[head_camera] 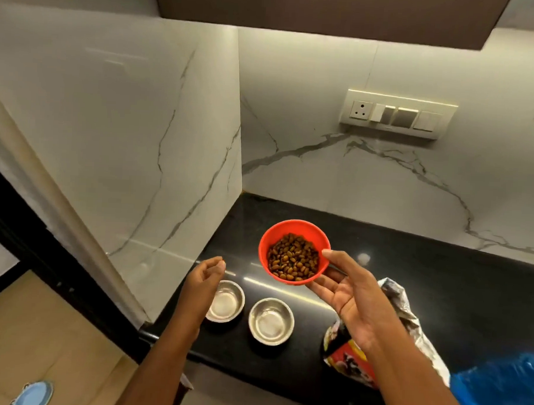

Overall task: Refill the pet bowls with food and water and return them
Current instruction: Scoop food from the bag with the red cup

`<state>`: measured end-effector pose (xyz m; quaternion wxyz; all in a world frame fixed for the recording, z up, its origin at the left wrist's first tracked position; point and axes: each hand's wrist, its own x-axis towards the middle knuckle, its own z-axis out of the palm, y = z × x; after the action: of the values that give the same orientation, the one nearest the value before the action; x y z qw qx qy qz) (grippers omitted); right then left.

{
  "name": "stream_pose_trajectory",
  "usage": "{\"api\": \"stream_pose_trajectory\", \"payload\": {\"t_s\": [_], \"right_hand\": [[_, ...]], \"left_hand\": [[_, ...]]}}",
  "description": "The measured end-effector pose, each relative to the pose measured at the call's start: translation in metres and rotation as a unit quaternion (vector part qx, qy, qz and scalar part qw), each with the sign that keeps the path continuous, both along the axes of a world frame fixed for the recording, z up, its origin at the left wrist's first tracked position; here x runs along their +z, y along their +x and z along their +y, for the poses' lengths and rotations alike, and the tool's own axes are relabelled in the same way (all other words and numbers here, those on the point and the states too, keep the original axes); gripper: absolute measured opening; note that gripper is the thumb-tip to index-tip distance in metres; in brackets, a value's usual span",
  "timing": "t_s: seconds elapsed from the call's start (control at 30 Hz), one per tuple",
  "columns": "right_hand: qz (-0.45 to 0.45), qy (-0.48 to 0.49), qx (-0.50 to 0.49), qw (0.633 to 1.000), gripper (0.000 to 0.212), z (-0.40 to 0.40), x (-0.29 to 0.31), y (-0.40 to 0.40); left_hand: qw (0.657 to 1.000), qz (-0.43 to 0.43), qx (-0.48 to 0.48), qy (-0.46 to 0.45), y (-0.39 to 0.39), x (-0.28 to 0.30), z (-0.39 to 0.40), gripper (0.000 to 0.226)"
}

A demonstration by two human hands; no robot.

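Note:
My right hand [352,293] holds a red plastic bowl [289,231] of brown kibble [293,256] up above the black counter [440,271], thumb on its rim. Two small steel pet bowls stand side by side near the counter's front edge, both without food: the left one [228,301] and the right one [271,321]. My left hand [206,273] hovers above the left steel bowl with its fingers loosely curled, and a small bit seems pinched at its fingertips. The red bowl hangs behind and above the right steel bowl.
An opened pet food bag [407,324] lies on the counter at the right, partly under my right arm. A blue plastic bag [502,387] sits at the far right. Marble walls close the counter's back and left. A blue object [34,392] rests on the floor below left.

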<state>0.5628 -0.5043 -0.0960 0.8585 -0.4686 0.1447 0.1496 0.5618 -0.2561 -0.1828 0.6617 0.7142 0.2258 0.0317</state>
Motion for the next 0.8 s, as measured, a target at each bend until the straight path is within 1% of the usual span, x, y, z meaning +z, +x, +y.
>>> {"api": "stream_pose_trajectory", "payload": {"t_s": [0.07,0.17,0.27,0.37,0.47,0.53,0.63,0.7,0.8], "right_hand": [[0.013,-0.018,-0.016,1.000,0.031,0.021,-0.024,0.001],[0.018,-0.069,-0.034,0.997,0.030,0.048,-0.060,0.005],[0.032,-0.103,-0.053,0.993,0.029,0.064,-0.088,0.010],[0.037,-0.137,-0.068,0.988,0.024,0.082,-0.110,0.015],[0.016,-0.204,-0.048,0.978,0.026,0.094,-0.130,0.024],[-0.012,-0.273,-0.024,0.962,0.032,0.103,-0.141,0.032],[-0.073,-0.369,0.016,0.927,0.037,0.121,-0.152,0.038],[-0.117,-0.430,0.046,0.894,0.039,0.135,-0.157,0.040],[-0.162,-0.507,0.091,0.842,0.047,0.153,-0.162,0.038]], "left_hand": [[0.999,0.043,0.005,0.033,0.001,-0.030,0.025,0.031],[0.989,0.129,-0.001,0.077,0.005,-0.076,0.055,0.043],[0.976,0.183,-0.014,0.113,0.008,-0.110,0.062,0.049],[0.978,0.187,-0.012,0.096,0.006,-0.122,0.064,0.044],[0.983,0.172,-0.016,0.059,0.008,-0.128,0.064,0.033],[0.986,0.160,-0.025,0.028,0.009,-0.129,0.065,0.027],[0.988,0.149,-0.033,0.002,0.008,-0.130,0.069,0.023],[0.988,0.149,-0.036,-0.007,0.006,-0.132,0.073,0.022],[0.988,0.150,-0.042,-0.007,0.003,-0.136,0.075,0.021]]}}
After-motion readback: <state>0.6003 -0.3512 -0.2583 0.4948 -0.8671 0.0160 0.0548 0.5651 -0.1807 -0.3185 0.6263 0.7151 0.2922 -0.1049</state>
